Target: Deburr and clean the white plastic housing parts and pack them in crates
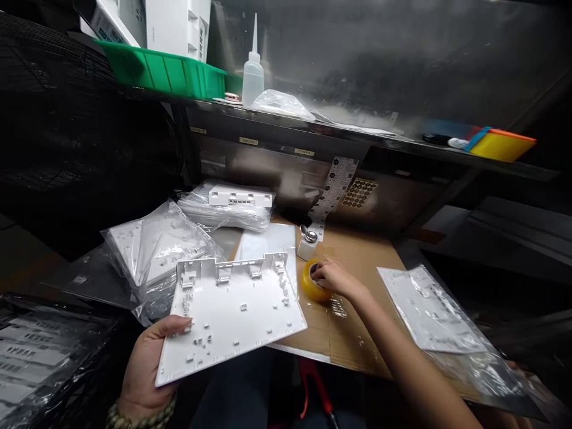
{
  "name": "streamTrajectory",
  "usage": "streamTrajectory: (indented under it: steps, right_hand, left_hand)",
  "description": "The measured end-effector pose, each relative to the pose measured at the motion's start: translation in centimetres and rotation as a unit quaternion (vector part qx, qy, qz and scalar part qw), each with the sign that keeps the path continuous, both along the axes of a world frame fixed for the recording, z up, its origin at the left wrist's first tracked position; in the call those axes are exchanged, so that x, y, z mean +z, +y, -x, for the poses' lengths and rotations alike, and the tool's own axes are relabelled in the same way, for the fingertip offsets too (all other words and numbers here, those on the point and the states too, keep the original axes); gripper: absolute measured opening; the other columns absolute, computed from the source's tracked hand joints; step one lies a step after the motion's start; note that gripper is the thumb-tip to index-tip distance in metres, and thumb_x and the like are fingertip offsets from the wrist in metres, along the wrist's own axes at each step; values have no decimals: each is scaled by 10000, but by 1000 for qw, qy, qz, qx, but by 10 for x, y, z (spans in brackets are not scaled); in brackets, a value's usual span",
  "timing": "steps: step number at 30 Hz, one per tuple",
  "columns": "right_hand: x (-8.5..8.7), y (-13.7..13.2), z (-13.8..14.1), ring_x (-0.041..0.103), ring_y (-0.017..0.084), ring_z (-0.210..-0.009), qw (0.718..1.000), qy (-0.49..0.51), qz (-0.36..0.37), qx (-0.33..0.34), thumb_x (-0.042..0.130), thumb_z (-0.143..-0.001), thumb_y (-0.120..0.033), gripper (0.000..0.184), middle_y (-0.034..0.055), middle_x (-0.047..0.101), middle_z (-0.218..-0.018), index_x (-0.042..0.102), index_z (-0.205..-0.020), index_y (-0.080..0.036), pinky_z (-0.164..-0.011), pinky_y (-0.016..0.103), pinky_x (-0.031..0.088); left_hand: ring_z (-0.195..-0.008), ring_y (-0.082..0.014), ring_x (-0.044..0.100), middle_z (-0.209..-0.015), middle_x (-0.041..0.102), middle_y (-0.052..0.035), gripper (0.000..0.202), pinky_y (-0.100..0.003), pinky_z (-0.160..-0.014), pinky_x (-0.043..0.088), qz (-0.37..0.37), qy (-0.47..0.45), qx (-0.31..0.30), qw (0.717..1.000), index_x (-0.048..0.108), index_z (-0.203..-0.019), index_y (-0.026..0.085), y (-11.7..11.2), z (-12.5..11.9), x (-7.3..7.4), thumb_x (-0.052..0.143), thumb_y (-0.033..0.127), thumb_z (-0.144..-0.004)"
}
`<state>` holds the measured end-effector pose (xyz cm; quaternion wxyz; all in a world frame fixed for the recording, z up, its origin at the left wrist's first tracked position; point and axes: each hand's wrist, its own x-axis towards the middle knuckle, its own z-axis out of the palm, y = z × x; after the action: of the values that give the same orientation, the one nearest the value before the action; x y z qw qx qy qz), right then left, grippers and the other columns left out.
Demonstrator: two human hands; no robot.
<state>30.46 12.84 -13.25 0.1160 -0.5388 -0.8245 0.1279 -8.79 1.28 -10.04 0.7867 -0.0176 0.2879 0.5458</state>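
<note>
My left hand grips a white plastic housing panel by its left edge, thumb on top. The panel is tilted over the front of the bench, its inner side with clips and small posts facing up. My right hand is at a roll of yellow tape on the cardboard, fingers bent into its core. Just behind the roll stands a small white bottle with a metal cap. A clear plastic sheet or bag lies partly behind the panel.
Bagged white panels lie at left, and another bagged panel at right. A white part rests on stacked plastic bags. Above, the shelf carries a green bin, a dropper bottle and a yellow container.
</note>
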Motion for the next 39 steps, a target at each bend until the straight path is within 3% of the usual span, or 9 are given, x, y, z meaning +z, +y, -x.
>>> streamTrajectory:
  steps: [4,9,13,20,28,31,33,36,39]
  right_hand:
    - [7,2,-4,706,232,-958,1000,2,30,6,735,-792,-177,133,47,786,-1005,820,-863,-251,-857,304,529]
    - [28,8,-13,724,212,-966,997,27,-25,-72,516,-1008,-374,317,71,770,-1122,753,-1164,-232,-847,296,552]
    - [43,34,-3,690,242,-1028,980,1,-114,-164,498,-1016,-339,361,139,704,-1201,710,-1253,-167,-906,343,516]
    - [61,66,21,657,203,-973,980,-78,-119,-138,580,-929,-169,229,82,716,-1040,805,-917,-205,-834,274,469]
    - [66,70,25,655,208,-880,980,-76,-117,-145,619,-885,-142,175,94,711,-969,784,-832,-168,-761,294,460]
    - [75,51,37,670,216,-878,975,-31,-146,-164,600,-931,-215,176,95,711,-1018,769,-936,-167,-788,323,499]
    - [81,21,59,681,208,-922,976,27,-171,-130,578,-978,-294,206,90,709,-1081,733,-1048,-178,-814,318,531]
    - [87,-45,108,688,200,-995,961,189,-196,53,583,-1001,-306,227,87,700,-1109,671,-1184,-204,-873,321,562]
    - [87,-106,155,681,185,-947,940,247,-190,138,586,-994,-199,194,81,683,-1065,670,-1165,-231,-791,299,577]
  left_hand:
    - [-1064,-378,713,-981,814,-75,998,-600,-995,565,88,160,51,982,217,-1631,186,-1,-2,10,440,-106,-704]
    - [-1068,-376,714,-1029,813,-64,942,-609,-973,576,73,142,45,986,288,-1614,243,3,-7,11,444,-91,-747]
    - [-1050,-386,729,-1125,796,-99,960,-617,-972,578,19,144,37,989,323,-1599,248,9,-19,11,504,-103,-724]
    - [-1079,-389,731,-1202,764,-163,914,-628,-1019,546,-4,111,42,993,341,-1579,169,21,-41,27,539,-66,-719]
    - [-1034,-400,746,-1097,780,-206,628,-605,-980,576,25,39,45,998,500,-1432,16,38,-52,42,552,91,-810]
    - [-1028,-398,747,-1097,779,-206,605,-593,-974,579,14,22,30,999,517,-1411,14,41,-54,40,562,121,-817]
    - [-1028,-397,747,-1103,778,-203,617,-588,-972,579,6,18,22,1000,518,-1411,23,40,-56,39,577,121,-805]
    - [-1025,-388,747,-1118,774,-195,646,-578,-976,576,-10,11,10,1000,526,-1412,41,38,-63,42,592,97,-772]
    - [-1020,-361,751,-1154,769,-162,698,-550,-992,571,-39,-6,8,999,526,-1428,80,35,-74,48,562,53,-731]
